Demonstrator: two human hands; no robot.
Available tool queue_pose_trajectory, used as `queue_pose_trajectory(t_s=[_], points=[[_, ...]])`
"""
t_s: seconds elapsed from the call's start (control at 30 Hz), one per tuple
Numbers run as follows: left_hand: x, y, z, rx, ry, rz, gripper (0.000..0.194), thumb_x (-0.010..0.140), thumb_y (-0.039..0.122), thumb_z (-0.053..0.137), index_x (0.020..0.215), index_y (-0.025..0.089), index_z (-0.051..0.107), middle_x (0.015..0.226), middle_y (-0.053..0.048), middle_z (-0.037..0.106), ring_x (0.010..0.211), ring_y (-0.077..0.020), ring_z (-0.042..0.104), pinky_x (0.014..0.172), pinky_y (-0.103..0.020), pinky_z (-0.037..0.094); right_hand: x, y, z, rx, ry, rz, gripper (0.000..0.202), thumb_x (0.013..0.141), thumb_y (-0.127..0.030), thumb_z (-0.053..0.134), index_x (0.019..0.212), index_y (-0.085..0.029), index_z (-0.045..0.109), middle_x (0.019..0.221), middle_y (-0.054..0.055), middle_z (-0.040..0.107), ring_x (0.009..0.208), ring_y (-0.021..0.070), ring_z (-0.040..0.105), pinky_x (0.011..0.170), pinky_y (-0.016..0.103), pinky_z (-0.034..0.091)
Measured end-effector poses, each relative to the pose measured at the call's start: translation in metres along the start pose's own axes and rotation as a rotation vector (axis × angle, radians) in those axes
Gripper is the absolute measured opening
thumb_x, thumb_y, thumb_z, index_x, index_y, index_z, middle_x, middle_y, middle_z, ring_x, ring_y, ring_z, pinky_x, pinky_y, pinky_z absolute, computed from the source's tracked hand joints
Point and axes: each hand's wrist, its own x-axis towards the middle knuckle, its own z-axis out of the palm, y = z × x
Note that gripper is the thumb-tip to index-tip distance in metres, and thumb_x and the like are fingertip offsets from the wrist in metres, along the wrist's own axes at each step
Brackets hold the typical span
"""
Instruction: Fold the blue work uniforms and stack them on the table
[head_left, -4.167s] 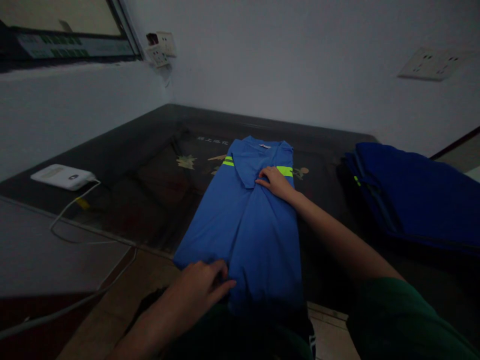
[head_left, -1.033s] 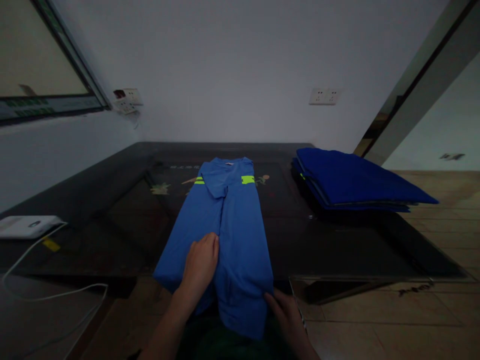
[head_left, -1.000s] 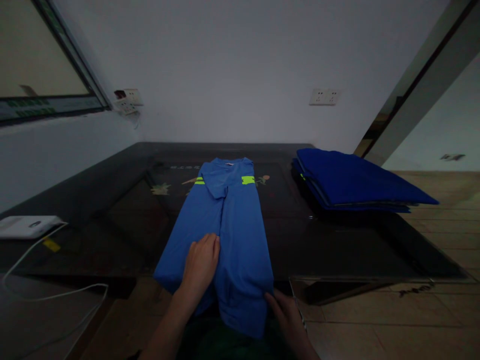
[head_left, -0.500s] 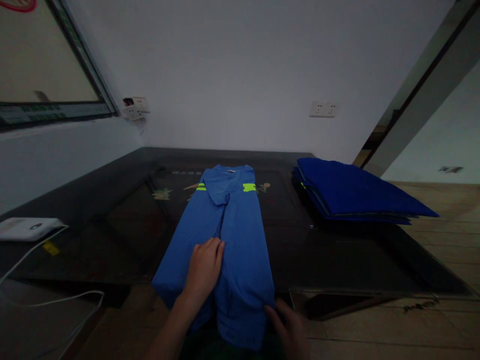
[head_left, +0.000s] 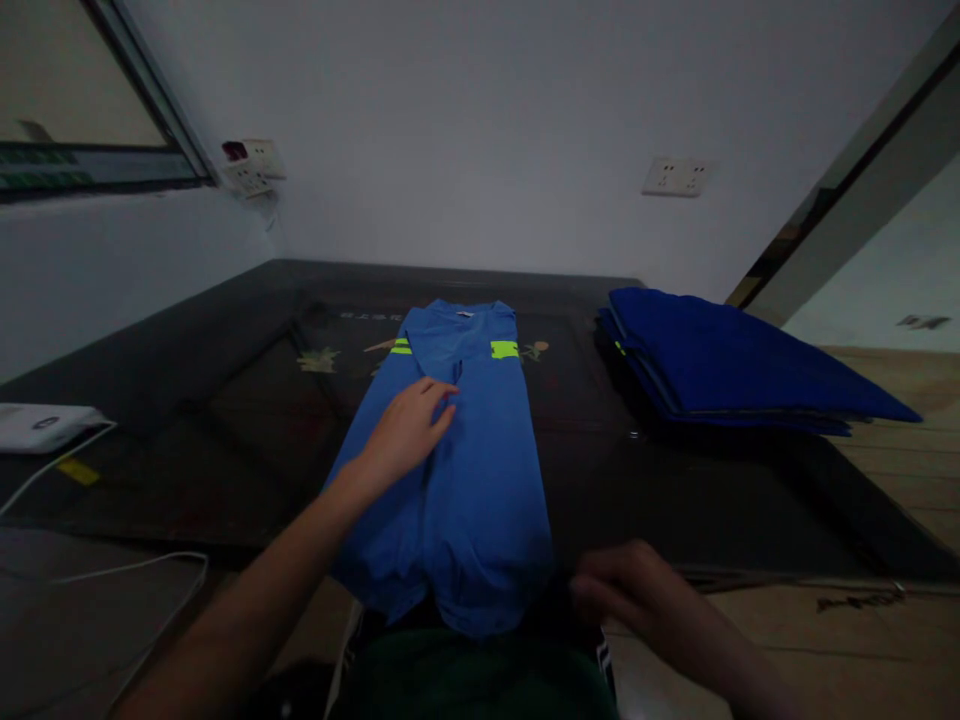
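A blue garment (head_left: pixel 487 450) with yellow-green stripes lies lengthwise on the dark table, its collar at the far end and its lower end over the near edge. Over its upper middle is my left hand (head_left: pixel 416 415), fingers apart, near the end of a folded sleeve. To the right of the garment's lower end, apart from it, my right hand (head_left: pixel 622 585) is blurred, with its fingers curled; whether anything is in them is hidden.
Folded darker blue cloth (head_left: pixel 727 360) is stacked at the table's right, partly past its edge. A white device (head_left: pixel 45 427) with a cable lies at the left. The dark table (head_left: pixel 225 440) meets a wall with sockets (head_left: pixel 677 177).
My left hand has moved up the garment towards the collar. My right hand has left the garment's lower right edge and moved right. The camera view has shifted slightly.
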Motion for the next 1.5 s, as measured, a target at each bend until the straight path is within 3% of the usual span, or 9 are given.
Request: queue_pose_trajectory(t_s=[0.1,0.23,0.37,0.6,0.77,0.87,1.0,1.23,1.5], points=[[0.048,-0.013,0.017,0.079,-0.025,0.134,0.039,0.091,0.021,0.045,0.127,0.010,0.053,0.137,-0.015,0.049,0.128,-0.0244,0.045,0.109,-0.036,0.033,0.063,-0.018,-0.038,-0.112,0.195,-0.147,0.033,0.090,-0.041,0.049,0.075,-0.021,0.070,0.071,0.003,0.069,0.063,0.0169,0.061,0.058,0.027,0.043],[0.084,-0.030,0.049,0.224,-0.130,0.275,0.050,0.091,0.021,0.044,0.139,0.008,0.041,0.152,-0.016,0.031,0.143,-0.0261,0.023,0.117,-0.043,0.017,0.178,-0.015,-0.060,-0.343,0.480,-0.255,0.029,0.089,-0.026,0.052,0.113,-0.017,0.066,0.118,0.013,0.066,0.109,0.0253,0.060,0.092,0.038,0.045],[0.086,-0.045,0.070,0.247,-0.191,0.248,0.055,0.093,0.028,0.038,0.143,0.005,0.034,0.151,-0.018,0.032,0.142,-0.0254,0.027,0.116,-0.044,0.021,0.253,-0.002,-0.059,-0.618,0.467,-0.192,0.043,0.094,-0.028,0.045,0.134,-0.013,0.051,0.142,0.019,0.046,0.133,0.0294,0.041,0.109,0.051,0.030],[0.076,-0.052,0.081,0.203,-0.157,0.197,0.058,0.093,0.034,0.036,0.146,0.011,0.030,0.152,-0.013,0.032,0.142,-0.0234,0.028,0.116,-0.044,0.023,0.272,0.030,-0.085,-0.772,0.350,0.024,0.052,0.098,-0.042,0.032,0.145,-0.020,0.037,0.153,0.009,0.030,0.143,0.0301,0.019,0.110,0.067,0.008],[0.075,-0.051,0.080,0.155,-0.134,0.175,0.058,0.092,0.032,0.039,0.146,0.011,0.031,0.152,-0.012,0.034,0.141,-0.0227,0.029,0.117,-0.045,0.023,0.315,0.038,-0.124,-0.536,0.582,0.044,0.037,0.094,-0.034,0.043,0.120,-0.017,0.063,0.131,0.015,0.057,0.128,0.0325,0.045,0.106,0.057,0.029],[0.074,-0.050,0.079,0.136,-0.131,0.171,0.059,0.091,0.031,0.040,0.146,0.011,0.031,0.152,-0.012,0.034,0.141,-0.0226,0.029,0.117,-0.045,0.024,0.354,0.041,-0.150,-0.417,0.697,0.017,0.035,0.090,-0.025,0.050,0.121,-0.016,0.063,0.122,0.014,0.063,0.115,0.0240,0.056,0.101,0.039,0.040],[0.073,-0.050,0.078,0.105,-0.112,0.179,0.060,0.090,0.029,0.042,0.146,0.012,0.031,0.152,-0.011,0.033,0.141,-0.0221,0.029,0.116,-0.045,0.025,0.400,0.050,-0.179,-0.325,0.739,-0.017,0.035,0.085,-0.018,0.053,0.118,-0.014,0.064,0.118,0.013,0.065,0.107,0.0210,0.061,0.094,0.034,0.045],[0.073,-0.049,0.077,0.085,-0.111,0.208,0.060,0.090,0.028,0.044,0.146,0.014,0.029,0.152,-0.011,0.032,0.141,-0.0231,0.029,0.116,-0.047,0.026,0.444,0.070,-0.198,-0.177,0.547,-0.189,0.010,0.071,-0.024,0.069,0.074,-0.016,0.074,0.087,0.008,0.072,0.088,0.0198,0.065,0.085,0.031,0.047],[0.074,-0.047,0.078,0.039,-0.125,0.219,0.060,0.090,0.027,0.044,0.147,0.015,0.028,0.154,-0.012,0.029,0.143,-0.0225,0.025,0.116,-0.047,0.026,0.445,0.088,-0.226,0.032,0.384,-0.242,0.045,0.071,-0.058,0.059,0.079,-0.015,0.070,0.080,0.006,0.069,0.073,0.0166,0.060,0.073,0.029,0.046]])
